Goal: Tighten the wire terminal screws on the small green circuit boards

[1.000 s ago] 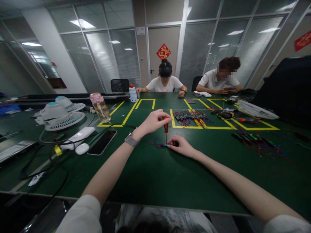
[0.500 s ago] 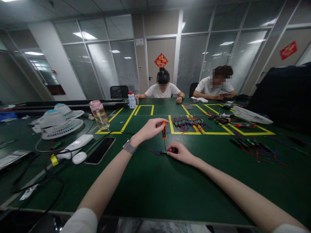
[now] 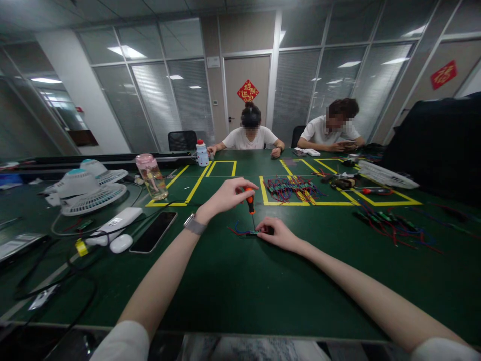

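The left hand (image 3: 225, 196) is gripping the orange-and-black handle of a small screwdriver (image 3: 249, 203), fingers curled closed around it, and is holding it nearly upright with the tip down on a small wired part (image 3: 251, 232). The part is lying on the green table (image 3: 240, 291) straight ahead, a tiny dark piece with red and blue wires trailing left. The right hand (image 3: 280, 234) is pinning it down, fingertips pressed shut on its right end. A red door hanging (image 3: 247, 91) is showing gold characters, too blurred to read.
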A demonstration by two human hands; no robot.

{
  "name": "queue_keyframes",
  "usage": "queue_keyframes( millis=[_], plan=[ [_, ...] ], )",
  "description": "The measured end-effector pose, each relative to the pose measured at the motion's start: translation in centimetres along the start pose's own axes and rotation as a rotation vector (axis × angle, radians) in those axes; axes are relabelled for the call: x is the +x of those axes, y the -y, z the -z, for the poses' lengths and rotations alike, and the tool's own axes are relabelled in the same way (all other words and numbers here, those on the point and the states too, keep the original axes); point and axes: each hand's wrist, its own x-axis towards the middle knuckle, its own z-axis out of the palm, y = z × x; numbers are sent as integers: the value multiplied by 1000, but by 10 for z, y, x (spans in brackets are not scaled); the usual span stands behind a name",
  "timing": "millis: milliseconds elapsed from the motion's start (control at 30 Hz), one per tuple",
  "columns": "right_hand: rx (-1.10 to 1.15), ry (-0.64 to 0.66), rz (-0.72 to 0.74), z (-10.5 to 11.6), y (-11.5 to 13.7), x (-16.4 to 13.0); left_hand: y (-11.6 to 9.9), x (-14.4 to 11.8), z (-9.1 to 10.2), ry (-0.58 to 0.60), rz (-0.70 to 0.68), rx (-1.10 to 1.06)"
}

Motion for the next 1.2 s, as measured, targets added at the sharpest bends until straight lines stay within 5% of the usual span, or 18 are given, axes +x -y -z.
queue_keyframes(
  millis=[233,433,600,767,933,1200],
  plan=[
    [0,7,-1,0,-1,-1,-4,-1,2,119,43,-128],
    [-7,5,-2,0,0,-1,-5,-1,3,24,-39,-5],
    [-12,6,-6,0,0,0,-5,-1,3,82,-37,2],
    [-11,5,-14,-1,1,0,-5,0,1,-1,-67,46],
    [-7,9,-24,0,2,0,-6,-1,-1,78,-33,-26],
    [9,3,-16,0,2,0,0,1,-4,-25,-66,69]
  ],
)
